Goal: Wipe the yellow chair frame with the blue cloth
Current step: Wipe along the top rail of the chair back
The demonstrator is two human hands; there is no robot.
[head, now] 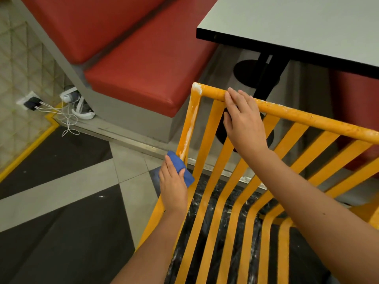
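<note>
Chair frame [287, 115], yellow and slatted, is seen from above and behind, filling the lower right of the view. Its top rail runs from an upper-left corner down toward the right edge, and its flat slats descend from that rail toward the lower left before curving into the seat. The left side rail [189, 124] is slanted from the corner down to the lower left and is streaked with white residue along most of its upper length; white specks are also scattered on the top rail.

The frame is hemmed in ahead: a red bench [133, 74] lies just beyond the left corner, and a grey tabletop [307, 27] with a black edge overhangs the space past the top rail. Open tiled floor [61, 191] is left free to the left of the side rail.

The left hand [173, 185] is closed around a blue cloth [180, 168], which is pressed against the side rail at the lower end of the white streak. The right hand [243, 119] is laid over the top rail near its left corner, fingers curled forward over the rail and thumb down behind a slat, in a loose steadying grip.

Chargers and white cables [59, 113] are plugged in by the wall at far left.
</note>
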